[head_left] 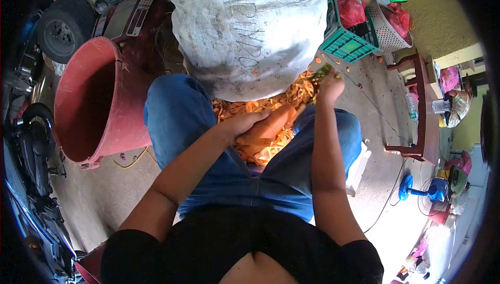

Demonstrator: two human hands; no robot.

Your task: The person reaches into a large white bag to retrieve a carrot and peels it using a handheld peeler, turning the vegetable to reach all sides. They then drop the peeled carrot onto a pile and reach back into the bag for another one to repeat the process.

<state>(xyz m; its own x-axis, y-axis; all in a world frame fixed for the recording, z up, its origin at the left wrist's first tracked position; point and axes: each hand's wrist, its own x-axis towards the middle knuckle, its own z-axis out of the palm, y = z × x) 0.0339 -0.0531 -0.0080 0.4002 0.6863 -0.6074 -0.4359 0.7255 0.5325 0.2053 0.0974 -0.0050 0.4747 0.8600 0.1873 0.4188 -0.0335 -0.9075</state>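
Between my knees, my left hand (249, 124) is wrapped round a thick orange carrot (273, 122), which tilts up to the right. My right hand (331, 87) is raised above my right knee, its fingers closed on a dark green, uneven thing (320, 73); I cannot tell what it is. Orange peelings (234, 108) lie heaped below both hands and between my legs, some in long curled strips. Right behind the heap bulges a big white sack (250, 28) with dark handwriting on it.
A red tub (117, 112) leans at my left, near a scale (127, 15) and a wheel (65, 26). Green (350, 44) and white baskets (388, 28) with red bags stand at the right back. Farther right are a wooden bench (416, 112), a blue fan (416, 187) and a cable (388, 206).
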